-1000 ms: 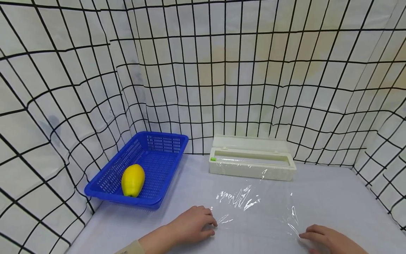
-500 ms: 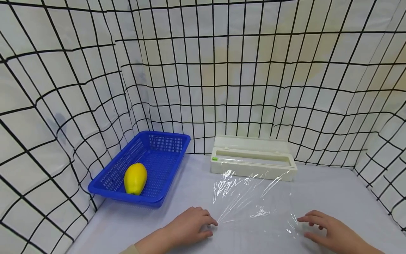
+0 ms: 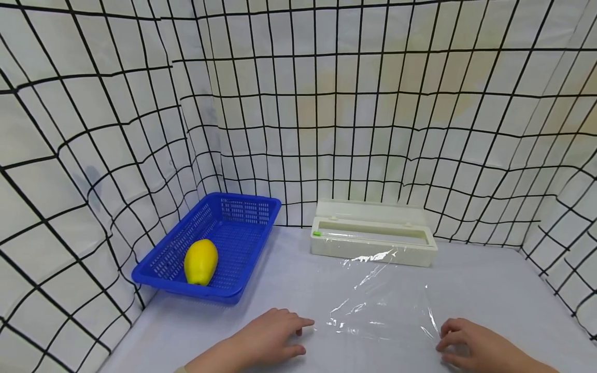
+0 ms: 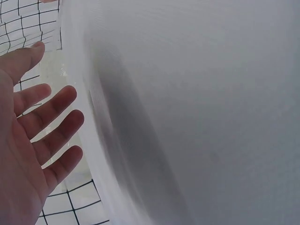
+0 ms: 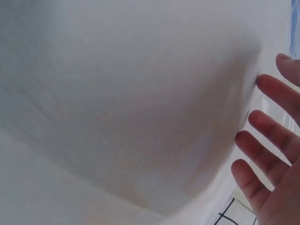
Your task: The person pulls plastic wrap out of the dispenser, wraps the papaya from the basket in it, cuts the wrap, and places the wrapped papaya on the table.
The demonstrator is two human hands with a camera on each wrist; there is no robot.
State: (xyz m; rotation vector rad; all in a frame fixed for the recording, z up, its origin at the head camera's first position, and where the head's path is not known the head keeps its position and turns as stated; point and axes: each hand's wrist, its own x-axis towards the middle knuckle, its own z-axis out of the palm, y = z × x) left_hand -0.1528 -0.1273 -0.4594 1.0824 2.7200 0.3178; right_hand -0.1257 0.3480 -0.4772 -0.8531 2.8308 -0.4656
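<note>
My left hand [image 3: 268,336] is free, fingers relaxed beside the clear film [image 3: 380,311], which spreads over the table [image 3: 494,282] from the white box [image 3: 373,252]. My right hand [image 3: 480,346] is loose too, perhaps just touching its other edge.

The left hand [image 4: 22,152], fingers apart, is beside the white tabletop [image 4: 201,103].

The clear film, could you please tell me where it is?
In the head view, the clear film runs from the white box over the table, right of centre, reaching between the left hand and right hand.
</note>
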